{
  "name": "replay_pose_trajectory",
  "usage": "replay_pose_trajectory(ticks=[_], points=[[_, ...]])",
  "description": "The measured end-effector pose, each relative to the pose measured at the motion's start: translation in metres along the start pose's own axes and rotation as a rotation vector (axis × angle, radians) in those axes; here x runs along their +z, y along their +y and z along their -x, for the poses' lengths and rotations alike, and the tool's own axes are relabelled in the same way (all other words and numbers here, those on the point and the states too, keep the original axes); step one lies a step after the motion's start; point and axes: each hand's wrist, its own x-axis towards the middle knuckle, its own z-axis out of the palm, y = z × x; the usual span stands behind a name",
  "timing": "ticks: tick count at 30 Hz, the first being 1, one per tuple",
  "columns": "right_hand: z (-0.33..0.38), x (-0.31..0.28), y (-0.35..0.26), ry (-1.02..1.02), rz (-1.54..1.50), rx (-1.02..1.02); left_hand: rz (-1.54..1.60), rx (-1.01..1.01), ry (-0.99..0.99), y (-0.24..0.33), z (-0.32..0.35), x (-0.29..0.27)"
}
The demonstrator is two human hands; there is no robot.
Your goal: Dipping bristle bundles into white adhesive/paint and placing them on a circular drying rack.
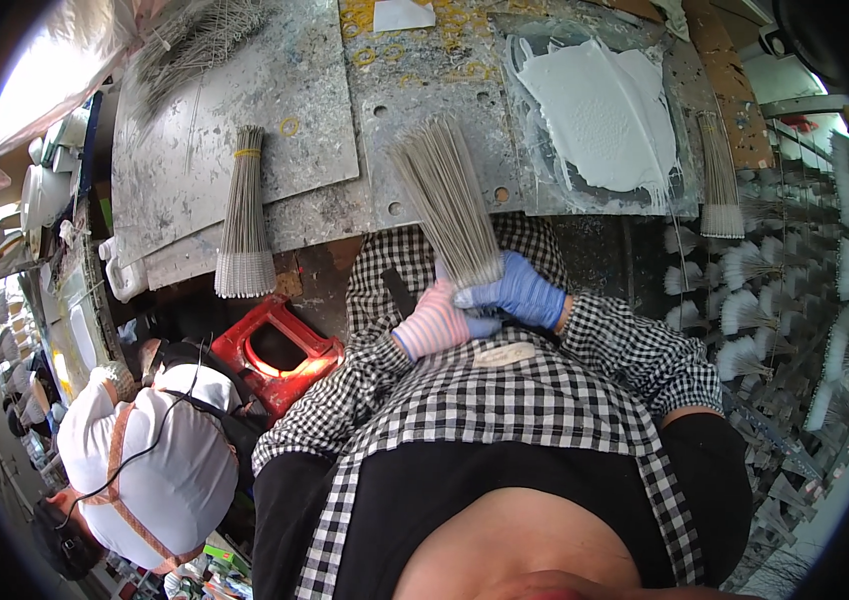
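A bundle of thin grey wire-like rods point(448, 195) leans over the near edge of the worktable, its lower end in front of my body. My left hand point(432, 320), in a pink and white striped glove, is closed around that lower end. My right hand point(517, 292), in a blue striped glove, wraps it from the other side, with the thumb across the rod ends. The two hands meet there, and the fingers beneath are partly hidden. To the left, a similar bundle point(247, 195) with white-coated ends and a yellow band overhangs the table edge.
White paste point(600, 115) is spread on a board at the right of the table point(375, 190). Another bundle point(720, 180) lies beyond it. Loose wires point(190, 45) are heaped far left. A red stool point(290, 350) and a person in white point(160, 470) are at my left; racks of bundles point(760, 270) stand right.
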Motion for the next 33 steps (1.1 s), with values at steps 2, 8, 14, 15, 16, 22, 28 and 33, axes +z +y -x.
replay_pose_trajectory(ticks=[2,8,14,15,16,22,28,33], points=[[0.003,-0.005,0.014,-0.122,0.004,0.005,-0.376,0.087,0.049,0.028,0.021,-0.006],[-0.005,0.005,0.012,-0.359,0.424,-0.242,0.859,0.482,0.197,0.152,0.003,-0.048],[0.0,0.003,-0.055,-0.279,0.623,-0.47,0.13,0.621,0.049,0.237,0.002,-0.022],[-0.002,0.001,-0.071,-0.156,0.651,-0.601,-0.073,0.704,0.174,0.253,0.0,-0.023],[-0.007,-0.002,-0.086,-0.039,0.675,-0.733,-0.171,0.785,0.226,0.265,-0.001,-0.022],[-0.107,-0.026,-0.101,0.467,0.781,-0.89,-0.111,0.702,0.683,0.241,-0.091,-0.052],[-0.1,-0.004,-0.109,0.399,0.554,-0.934,-0.052,0.663,0.728,0.251,-0.096,-0.063],[-0.127,-0.025,-0.084,0.479,0.556,-1.073,-0.272,0.82,0.744,0.239,-0.102,-0.051]])
